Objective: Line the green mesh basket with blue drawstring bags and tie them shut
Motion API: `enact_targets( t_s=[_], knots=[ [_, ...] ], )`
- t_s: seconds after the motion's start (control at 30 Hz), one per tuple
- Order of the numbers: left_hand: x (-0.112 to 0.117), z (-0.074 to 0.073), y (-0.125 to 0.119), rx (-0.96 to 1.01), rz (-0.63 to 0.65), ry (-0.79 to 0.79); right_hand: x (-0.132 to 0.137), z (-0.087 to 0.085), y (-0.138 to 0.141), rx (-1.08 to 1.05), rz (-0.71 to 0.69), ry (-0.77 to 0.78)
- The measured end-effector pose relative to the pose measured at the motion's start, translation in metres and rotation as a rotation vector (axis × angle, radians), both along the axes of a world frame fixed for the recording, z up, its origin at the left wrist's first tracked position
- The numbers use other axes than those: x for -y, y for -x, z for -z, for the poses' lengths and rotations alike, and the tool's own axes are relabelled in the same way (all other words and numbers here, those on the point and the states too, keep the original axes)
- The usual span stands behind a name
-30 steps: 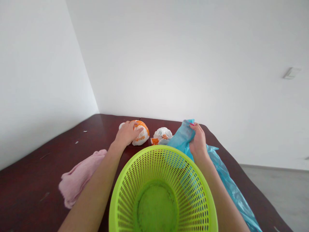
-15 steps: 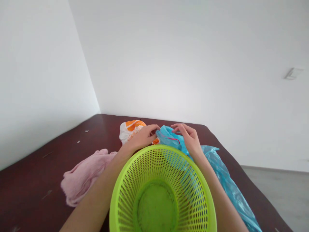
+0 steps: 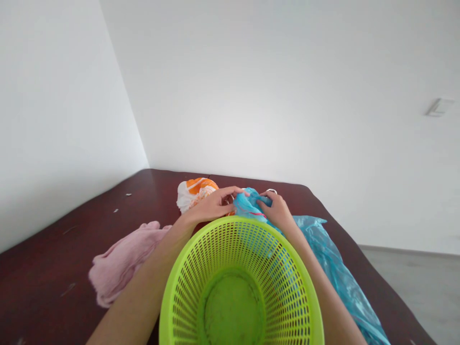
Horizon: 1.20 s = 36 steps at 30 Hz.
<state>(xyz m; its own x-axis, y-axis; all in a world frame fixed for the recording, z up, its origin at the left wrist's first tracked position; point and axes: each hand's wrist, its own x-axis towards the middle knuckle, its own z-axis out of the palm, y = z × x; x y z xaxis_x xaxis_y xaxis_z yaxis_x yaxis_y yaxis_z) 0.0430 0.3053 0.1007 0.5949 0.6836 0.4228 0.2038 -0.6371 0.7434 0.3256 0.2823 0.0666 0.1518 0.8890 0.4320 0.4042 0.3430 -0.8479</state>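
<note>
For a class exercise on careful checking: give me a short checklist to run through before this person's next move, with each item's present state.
Both hands on the work: ok. The left hand and right hand are both at the blue plastic bag.
Blue bag lying smooth: not ok. It is bunched between the hands, and its long end lies crumpled to the right.
Bag's opening visible: cannot tell. Fingers and folds hide it.
Green plastic basket in front of the hands: ok.
Pink cloth apart from the hands: ok.
White and orange plastic bag apart from the left hand: cannot tell.
</note>
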Motion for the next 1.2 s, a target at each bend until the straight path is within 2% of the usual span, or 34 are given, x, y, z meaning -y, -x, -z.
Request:
enact_targets(
  t_s=[0.07, 0.13, 0.27, 0.4, 0.5, 0.67, 0.77, 0.87, 0.93, 1.0, 1.03, 1.07, 1.17, 1.2],
  knots=[
    [-0.008, 0.002, 0.004, -0.017, -0.034, -0.026, 0.002, -0.009, -0.003, -0.024, 0.089, -0.132],
    [-0.016, 0.003, 0.008, 0.019, -0.125, -0.06, 0.004, -0.017, -0.007, -0.037, 0.165, -0.225],
    [-0.025, 0.004, 0.013, 0.123, -0.286, -0.091, 0.01, -0.028, -0.014, -0.054, 0.34, -0.335],
    [-0.028, 0.004, 0.019, 0.156, -0.441, -0.096, 0.017, -0.036, -0.015, -0.171, 0.457, -0.401],
    [-0.032, 0.004, 0.028, 0.136, -0.583, -0.131, 0.021, -0.041, -0.021, -0.403, 0.516, -0.439],
    [-0.039, 0.001, 0.045, 0.155, -0.718, -0.083, 0.022, -0.05, -0.05, -0.936, 0.584, -0.494],
    [-0.035, -0.006, 0.046, 0.292, -0.658, -0.04, 0.026, -0.058, -0.058, -1.03, 0.575, -0.549],
    [-0.024, -0.017, 0.037, 0.407, -0.498, 0.008, 0.04, -0.07, -0.046, -0.941, 0.509, -0.66],
    [-0.013, -0.027, 0.031, 0.398, -0.426, 0.0, 0.056, -0.079, -0.031, -0.702, 0.381, -0.59],
    [-0.002, -0.038, 0.028, 0.36, -0.377, -0.025, 0.072, -0.086, -0.015, -0.43, 0.236, -0.419],
    [0.004, -0.044, 0.028, 0.343, -0.357, -0.039, 0.078, -0.089, -0.008, -0.381, 0.206, -0.368],
    [0.011, -0.05, 0.03, 0.333, -0.339, -0.054, 0.083, -0.092, -0.003, -0.41, 0.218, -0.363],
    [0.038, -0.069, 0.037, 0.343, -0.311, -0.113, 0.088, -0.102, 0.007, -0.665, 0.329, -0.497],
    [0.049, -0.075, 0.04, 0.354, -0.308, -0.141, 0.089, -0.107, 0.008, -0.664, 0.312, -0.51]
  ],
)
